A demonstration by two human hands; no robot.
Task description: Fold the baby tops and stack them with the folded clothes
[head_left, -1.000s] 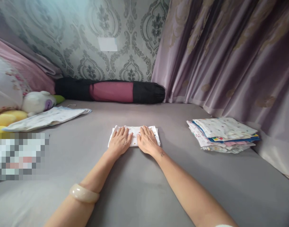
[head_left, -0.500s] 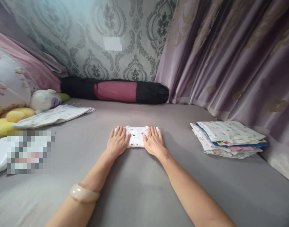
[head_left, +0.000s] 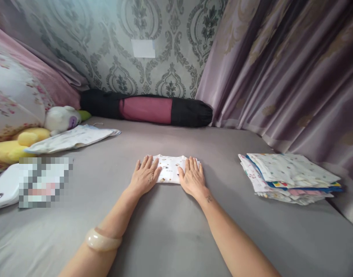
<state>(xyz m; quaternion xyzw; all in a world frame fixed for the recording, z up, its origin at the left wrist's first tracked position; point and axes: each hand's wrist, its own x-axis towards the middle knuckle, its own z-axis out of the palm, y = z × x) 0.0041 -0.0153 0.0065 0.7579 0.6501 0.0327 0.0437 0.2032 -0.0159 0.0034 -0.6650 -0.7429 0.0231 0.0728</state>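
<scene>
A small white printed garment [head_left: 169, 169], folded into a rectangle, lies flat on the grey bed sheet [head_left: 170, 223]. My left hand [head_left: 145, 175] rests palm down over its left end, fingers stretched out. Over the right end lies my right hand [head_left: 193, 177], also flat with its fingers extended. Both palms hide the garment's side edges; its printed middle and neckline show between my thumbs.
A stack of folded cloths [head_left: 291, 173] sits at the right. On the left are a loose white cloth [head_left: 75, 138], plush toys [head_left: 61, 119], a white case [head_left: 11, 184] and a blurred-out item [head_left: 45, 181]. A black and maroon roll [head_left: 146, 109] lies along the wall.
The view has turned slightly, shifting the surroundings. My hands stay flat on the folded garment, with a little more of its middle showing between them.
</scene>
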